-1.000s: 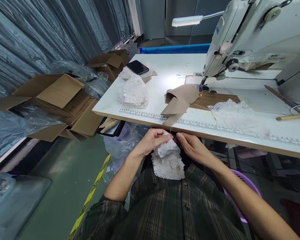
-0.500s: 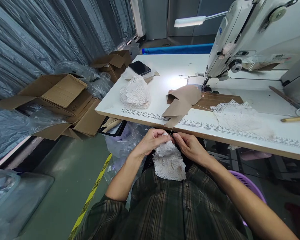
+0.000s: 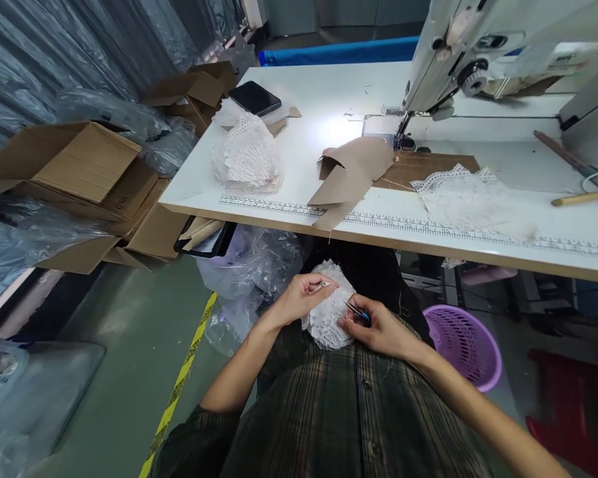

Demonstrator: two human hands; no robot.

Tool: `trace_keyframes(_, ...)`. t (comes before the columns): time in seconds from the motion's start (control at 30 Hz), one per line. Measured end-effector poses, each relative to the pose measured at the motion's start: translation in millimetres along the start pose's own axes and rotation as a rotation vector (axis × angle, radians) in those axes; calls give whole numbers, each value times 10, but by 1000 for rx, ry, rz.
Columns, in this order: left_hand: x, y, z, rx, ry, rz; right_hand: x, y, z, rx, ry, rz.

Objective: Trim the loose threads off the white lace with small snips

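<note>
A piece of white lace fabric [image 3: 329,322] lies over my lap below the table edge. My left hand [image 3: 299,297] pinches its upper part between thumb and fingers. In my right hand [image 3: 381,326] is a small pair of thread snips [image 3: 359,312] with a blue part, its tips pointing toward the lace. Fingers of that hand also touch the lace's right edge. On the table, brown paper strips [image 3: 353,171] run from the sewing machine's needle area to the front edge. A stack of white lace pieces [image 3: 248,158] sits left of them, and another lace piece [image 3: 471,202] lies to the right.
The sewing machine [image 3: 441,56] stands at the back right of the white table [image 3: 323,86]. A black phone [image 3: 255,98] rests behind the lace stack. Open cardboard boxes [image 3: 87,162] are on the left, and a purple basket [image 3: 463,345] stands on the floor at right.
Both hands and the lace have come lower, away from the table edge. The lace now lies more spread out, and the snips show clearly in my right hand. The view has tilted downward.
</note>
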State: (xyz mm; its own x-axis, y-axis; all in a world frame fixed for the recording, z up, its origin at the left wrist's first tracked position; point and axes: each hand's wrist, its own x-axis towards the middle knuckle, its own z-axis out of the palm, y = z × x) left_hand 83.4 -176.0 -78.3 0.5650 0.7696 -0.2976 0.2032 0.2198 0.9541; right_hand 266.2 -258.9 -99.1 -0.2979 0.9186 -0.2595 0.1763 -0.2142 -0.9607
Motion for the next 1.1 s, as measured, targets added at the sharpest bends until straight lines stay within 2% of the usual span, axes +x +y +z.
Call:
trace_keyframes(0.1,160,-149,44,233,82,85,51,122,4,-60,143,20)
trace_keyframes(0.2,339,-186,73,499,215,123,158,193,-67,-266,305,70)
trace_keyframes(0.27,398,-209,86,671,287,101,214,233,-129,-432,391,122)
trace_keyframes(0.37,377,-310,83,785,274,-1,279,300,-192,-563,491,142)
trace_keyframes(0.47,286,-464,36,751,200,-48,326,366,-179,-572,462,144)
trace_keyframes(0.6,171,-632,-36,687,168,36,317,446,-85,-442,308,182)
trace_keyframes(0.7,125,-704,-33,663,192,89,269,515,-32,-351,288,134)
trace_keyframes(0.83,108,-767,50,605,244,190,243,596,-24,-210,341,113)
trace_keyframes(0.93,79,-757,108,511,318,162,262,625,-56,-109,468,92)
trace_keyframes(1.03,7,-599,42,368,387,108,279,663,-101,-76,600,60)
trace_keyframes(1.1,-58,-368,-130,234,386,115,288,718,-126,-65,638,59)
